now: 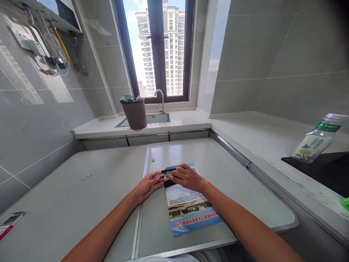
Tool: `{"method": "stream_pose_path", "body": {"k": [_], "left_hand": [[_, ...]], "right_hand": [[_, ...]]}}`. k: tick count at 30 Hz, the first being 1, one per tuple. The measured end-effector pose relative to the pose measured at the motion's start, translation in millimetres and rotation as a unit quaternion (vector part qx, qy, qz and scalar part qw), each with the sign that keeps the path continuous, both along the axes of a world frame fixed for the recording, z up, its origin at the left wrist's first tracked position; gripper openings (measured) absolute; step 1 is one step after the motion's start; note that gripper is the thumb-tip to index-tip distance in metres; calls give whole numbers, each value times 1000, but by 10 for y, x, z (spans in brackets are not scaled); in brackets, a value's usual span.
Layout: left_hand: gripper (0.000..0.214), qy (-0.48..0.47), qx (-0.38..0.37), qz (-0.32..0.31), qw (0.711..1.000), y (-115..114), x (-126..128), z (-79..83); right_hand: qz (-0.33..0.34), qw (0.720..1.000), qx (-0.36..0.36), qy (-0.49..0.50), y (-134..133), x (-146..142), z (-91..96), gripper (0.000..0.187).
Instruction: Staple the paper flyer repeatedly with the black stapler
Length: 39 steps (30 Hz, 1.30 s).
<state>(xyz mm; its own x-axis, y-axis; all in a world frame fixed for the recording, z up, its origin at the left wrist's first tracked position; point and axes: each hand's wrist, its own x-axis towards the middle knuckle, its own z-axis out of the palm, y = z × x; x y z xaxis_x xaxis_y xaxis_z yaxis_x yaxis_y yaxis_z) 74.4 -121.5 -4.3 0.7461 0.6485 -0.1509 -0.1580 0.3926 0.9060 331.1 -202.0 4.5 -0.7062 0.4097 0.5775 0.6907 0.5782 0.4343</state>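
A black and metal stapler (167,175) lies over the far end of a printed blue and white flyer (187,205) on the white table (81,196). My left hand (148,185) grips the stapler's metal left end with its fingertips. My right hand (187,177) is closed over the stapler's right part, pressing it against the flyer. Both forearms reach in from the bottom edge. Small loose staples (153,159) lie on the table just beyond the hands.
A brown bin (135,112) stands on the counter beside the sink (159,118) and tap (160,97) under the window. A clear plastic bottle (316,140) lies on a black hob (324,171) at right. A small red and white packet (11,222) lies at far left.
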Motion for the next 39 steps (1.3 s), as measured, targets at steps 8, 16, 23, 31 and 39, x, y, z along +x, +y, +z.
{"method": "stream_pose_path", "body": {"k": [8, 16, 23, 31, 39], "left_hand": [[32, -2, -28, -10, 1000, 57, -14, -48], [33, -6, -18, -23, 1000, 60, -14, -57], [30, -11, -31, -9, 999, 98, -13, -121], [29, 1, -49, 44, 998, 97, 1, -105], [42, -11, 18, 64, 998, 96, -6, -103]], "right_hand": [[-18, 998, 40, -38, -21, 4, 82, 22], [-24, 999, 26, -27, -39, 30, 147, 24], [-20, 1000, 16, -9, -41, 74, 137, 26], [-84, 988, -30, 126, -14, 132, 162, 35], [-87, 796, -421, 426, 26, 281, 231, 19]]}}
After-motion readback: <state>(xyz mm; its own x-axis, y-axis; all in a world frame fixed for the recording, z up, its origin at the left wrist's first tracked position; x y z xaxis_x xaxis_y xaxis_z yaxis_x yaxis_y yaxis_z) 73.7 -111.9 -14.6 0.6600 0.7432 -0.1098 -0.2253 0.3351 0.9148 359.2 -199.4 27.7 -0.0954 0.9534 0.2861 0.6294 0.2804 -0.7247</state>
